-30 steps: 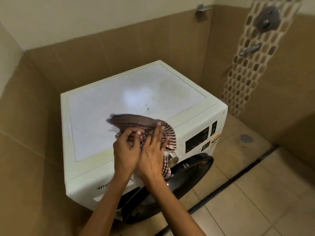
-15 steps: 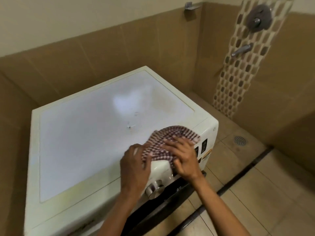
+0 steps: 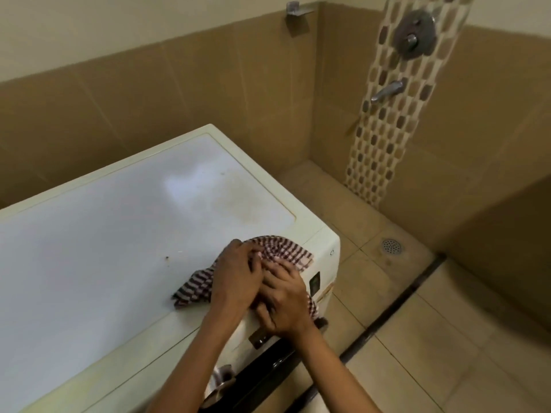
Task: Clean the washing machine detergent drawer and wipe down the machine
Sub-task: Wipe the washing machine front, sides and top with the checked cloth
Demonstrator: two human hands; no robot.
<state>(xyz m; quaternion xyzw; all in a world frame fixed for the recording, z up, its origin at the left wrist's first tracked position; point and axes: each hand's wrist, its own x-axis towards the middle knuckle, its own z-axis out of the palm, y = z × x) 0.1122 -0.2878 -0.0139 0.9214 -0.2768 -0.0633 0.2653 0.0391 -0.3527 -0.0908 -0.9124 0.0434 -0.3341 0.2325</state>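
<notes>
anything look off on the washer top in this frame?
Two marks on the washing machine top: a faint brownish stain toward the right rear, and a small dark speck left of the checked cloth, which the left hand and right hand hold at the front right corner. Nothing looks spilled or damaged.

left hand (image 3: pixel 235 274): fingers curled on cloth (image 3: pixel 283 253) | right hand (image 3: pixel 284 304): grips cloth, touching left

Tan tiled walls (image 3: pixel 185 93); beige floor (image 3: pixel 447 338); floor drain (image 3: pixel 391 246)
</notes>
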